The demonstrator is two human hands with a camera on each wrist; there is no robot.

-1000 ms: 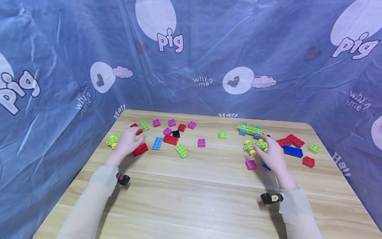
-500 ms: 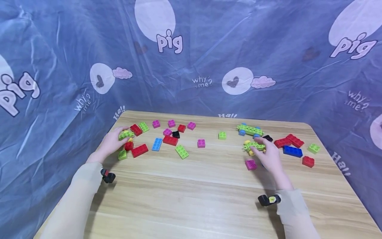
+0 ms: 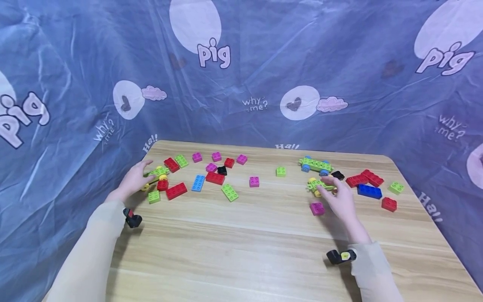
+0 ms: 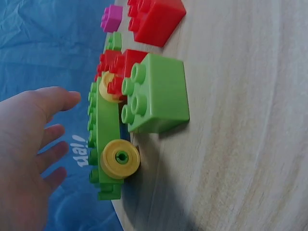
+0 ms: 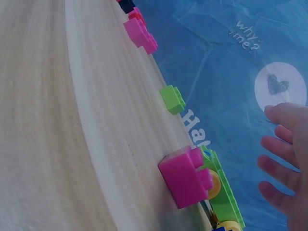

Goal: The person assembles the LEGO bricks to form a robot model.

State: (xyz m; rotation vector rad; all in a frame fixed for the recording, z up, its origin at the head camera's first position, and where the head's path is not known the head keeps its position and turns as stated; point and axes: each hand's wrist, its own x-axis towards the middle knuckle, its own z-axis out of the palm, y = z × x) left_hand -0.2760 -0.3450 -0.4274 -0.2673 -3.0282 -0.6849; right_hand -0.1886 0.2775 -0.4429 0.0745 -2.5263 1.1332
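Note:
My left hand (image 3: 132,181) is beside a green toy car base with yellow wheels (image 3: 156,173) at the table's left edge. In the left wrist view its fingers are spread loosely, with a gap to the car base's studs. A green brick (image 4: 166,96) and a small red brick (image 3: 162,185) lie right against that base's near side. Over on the right, my right hand (image 3: 341,201) hovers, relaxed, over a second yellow-wheeled green car base (image 3: 318,186), partly hiding it. A pink brick (image 5: 185,178) lies just in front of that base.
A blue-wheeled green car base (image 3: 315,163) stands behind the right hand. Red bricks (image 3: 356,180), a long blue brick (image 3: 370,191) and a black piece (image 3: 337,175) lie around it. Several pink, red and green bricks and a light blue plate (image 3: 198,183) are scattered left of centre.
My left hand has moved left, from over the red bricks to the outer side of the yellow-wheeled car base, uncovering the bricks beside it. The right hand has barely moved.

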